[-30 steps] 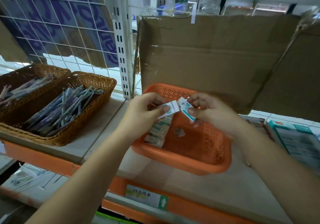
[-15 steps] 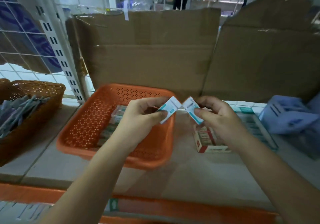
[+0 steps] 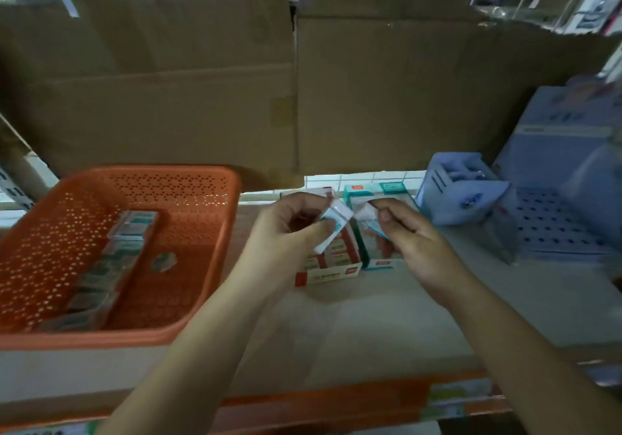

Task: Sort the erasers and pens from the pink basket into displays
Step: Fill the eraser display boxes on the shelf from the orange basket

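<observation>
My left hand pinches a white eraser with a teal sleeve, held tilted above a red-and-white display box of erasers. My right hand grips a second teal-and-white eraser over a teal display box beside the red one. The two erasers almost touch at their tips. The orange-pink perforated basket sits at the left on the shelf. It holds a row of clear-wrapped erasers and a small grey scrap.
Brown cardboard sheets stand along the back of the shelf. A pale blue display stand and a taller blue perforated display fill the right side. The shelf's orange front edge runs below my arms.
My view has swung right: the wicker pen baskets left the frame and the blue displays came in. Both hands carried their erasers from over the basket to above the two display boxes.
</observation>
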